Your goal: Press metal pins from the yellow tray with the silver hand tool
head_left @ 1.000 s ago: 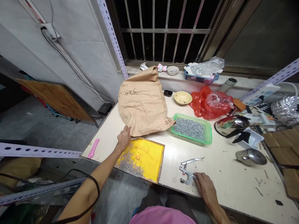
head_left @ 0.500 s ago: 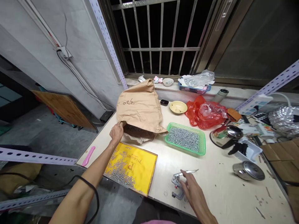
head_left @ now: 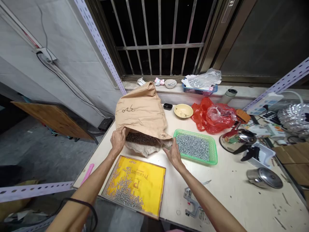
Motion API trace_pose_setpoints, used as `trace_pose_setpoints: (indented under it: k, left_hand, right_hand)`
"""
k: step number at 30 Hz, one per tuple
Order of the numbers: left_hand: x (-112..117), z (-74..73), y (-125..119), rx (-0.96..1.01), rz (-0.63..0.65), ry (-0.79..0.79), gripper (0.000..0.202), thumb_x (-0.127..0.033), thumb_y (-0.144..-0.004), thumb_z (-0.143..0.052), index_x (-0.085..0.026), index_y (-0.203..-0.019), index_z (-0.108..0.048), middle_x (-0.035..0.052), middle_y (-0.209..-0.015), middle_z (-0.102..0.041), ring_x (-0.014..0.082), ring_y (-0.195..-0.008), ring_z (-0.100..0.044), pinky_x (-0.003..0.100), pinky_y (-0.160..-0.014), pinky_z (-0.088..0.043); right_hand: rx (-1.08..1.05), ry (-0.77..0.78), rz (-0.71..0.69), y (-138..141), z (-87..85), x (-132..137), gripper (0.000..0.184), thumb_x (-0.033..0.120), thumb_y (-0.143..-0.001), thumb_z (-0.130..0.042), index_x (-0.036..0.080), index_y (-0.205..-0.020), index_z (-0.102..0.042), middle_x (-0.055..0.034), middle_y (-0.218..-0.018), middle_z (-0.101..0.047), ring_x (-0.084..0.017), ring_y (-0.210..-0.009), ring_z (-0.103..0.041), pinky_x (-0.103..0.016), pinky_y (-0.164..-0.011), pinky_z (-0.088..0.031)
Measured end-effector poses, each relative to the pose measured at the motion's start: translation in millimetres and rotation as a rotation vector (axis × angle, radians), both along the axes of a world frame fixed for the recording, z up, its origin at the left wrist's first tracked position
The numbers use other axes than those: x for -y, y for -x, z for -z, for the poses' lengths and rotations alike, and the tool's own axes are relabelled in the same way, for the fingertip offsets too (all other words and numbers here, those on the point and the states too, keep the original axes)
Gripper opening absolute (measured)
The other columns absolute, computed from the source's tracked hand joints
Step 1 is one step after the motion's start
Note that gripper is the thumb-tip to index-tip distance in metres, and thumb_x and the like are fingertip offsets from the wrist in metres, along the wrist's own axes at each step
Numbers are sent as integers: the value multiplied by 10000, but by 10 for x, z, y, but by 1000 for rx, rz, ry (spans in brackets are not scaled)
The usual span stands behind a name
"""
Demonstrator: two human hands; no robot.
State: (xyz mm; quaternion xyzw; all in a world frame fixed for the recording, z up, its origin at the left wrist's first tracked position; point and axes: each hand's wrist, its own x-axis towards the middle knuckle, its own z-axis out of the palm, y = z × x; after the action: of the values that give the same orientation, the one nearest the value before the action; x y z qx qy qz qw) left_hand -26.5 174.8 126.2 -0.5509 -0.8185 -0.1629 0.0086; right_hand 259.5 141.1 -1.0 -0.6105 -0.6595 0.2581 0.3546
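Note:
A large brown paper bag (head_left: 142, 111) lies with its mouth facing me, and dark small pieces (head_left: 140, 137) show inside. My left hand (head_left: 118, 140) is closed on the left edge of the bag's mouth. My right hand (head_left: 174, 156) is at the right corner of that mouth, thumb and fingers apart, close to the green basket (head_left: 214, 151). Small silvery metal pieces (head_left: 193, 146) fill the basket. In front of the bag sits a yellow tray (head_left: 151, 180) with similar silvery pieces (head_left: 127, 193) scattered over its left side. A metal clamp-like tool (head_left: 191, 203) is partly covered by my right forearm.
A yellow bowl (head_left: 183, 111), a red plastic bag (head_left: 205, 114), a kettle (head_left: 235, 140) and a metal cup (head_left: 264, 178) stand toward the back and right. A pink handle-like object (head_left: 87, 174) lies at the left table edge. Behind is a barred window (head_left: 160, 46).
My right hand has left the metal tool and moved forward and left to the bag's right corner. My left hand still holds the bag's edge. The view has shifted slightly.

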Motion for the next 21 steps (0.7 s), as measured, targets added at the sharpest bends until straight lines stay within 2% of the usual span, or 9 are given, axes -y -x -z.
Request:
trace_pose_setpoints:
  k: [2, 4, 6, 7, 9, 12, 17, 19, 21]
  left_hand:
    - [-117, -7, 86, 41, -12, -40, 371, -360, -958, -360, -206, -986, -697, 102, -916, -684, 226, -853, -591, 270, -668, -364]
    - [-230, 5, 167, 84, -24, -75, 376, -375, -958, -354, -205, -899, -684, 88, -816, -663, 214, -776, -573, 268, -628, -328]
    - [-329, 40, 240, 134, -41, -101, 362, -385, -954, -359, -212, -844, -658, 70, -755, -633, 200, -718, -544, 265, -603, -297]
    - [-370, 62, 274, 162, -57, -112, 350, -388, -950, -367, -215, -824, -644, 61, -735, -617, 193, -699, -527, 263, -596, -286]
    - [-427, 99, 341, 219, -96, -131, 320, -387, -941, -389, -219, -792, -617, 41, -698, -580, 180, -670, -492, 258, -587, -270]
    - [-453, 84, 451, 282, -109, -199, 294, -376, -929, -418, -212, -741, -575, 7, -649, -510, 154, -641, -437, 246, -589, -271]
    - [-419, -65, 656, 329, 22, -431, 303, -344, -930, -408, -189, -693, -517, -27, -638, -445, 120, -654, -398, 212, -624, -313]
    - [-411, -64, 717, 340, 5, -489, 316, -341, -934, -397, -186, -682, -505, -29, -639, -434, 116, -659, -392, 206, -630, -319]
    - [-409, -21, 752, 351, -32, -476, 318, -336, -933, -397, -184, -677, -509, -29, -629, -424, 116, -650, -385, 207, -622, -317]
  right_hand:
    - [81, 40, 84, 105, -220, -196, 768, 518, -899, -485, 125, -1494, -200, -206, -1215, -521, -300, -982, -577, -378, -730, -470]
    - [152, 78, 109, 177, -412, -398, 567, 492, -938, -432, 158, -1394, -395, -170, -1151, -538, -256, -893, -578, -337, -683, -439]
    - [226, 80, 101, 222, -530, -604, 388, 437, -982, -349, 169, -1140, -580, -120, -1028, -569, -208, -807, -557, -294, -648, -393]
    - [253, 73, 104, 239, -558, -702, 380, 418, -995, -320, 171, -1014, -608, -94, -951, -578, -188, -769, -541, -277, -636, -370]
    - [278, 39, 126, 273, -576, -867, 402, 410, -1005, -296, 178, -856, -589, -51, -812, -569, -161, -703, -503, -256, -617, -330]
    - [260, -63, 160, 364, -607, -1005, 411, 426, -1001, -289, 188, -782, -542, -19, -715, -539, -147, -644, -452, -253, -605, -301]
    - [177, -287, 109, 591, -853, -1017, 385, 392, -990, -263, 204, -744, -492, -16, -712, -510, -148, -657, -421, -270, -623, -313]
    - [128, -335, 105, 654, -940, -1025, 350, 380, -980, -290, 210, -735, -473, -10, -715, -498, -145, -666, -417, -274, -633, -322]
    - [77, -333, 154, 681, -968, -1065, 327, 373, -970, -313, 214, -717, -445, 4, -690, -479, -138, -653, -407, -274, -631, -324]
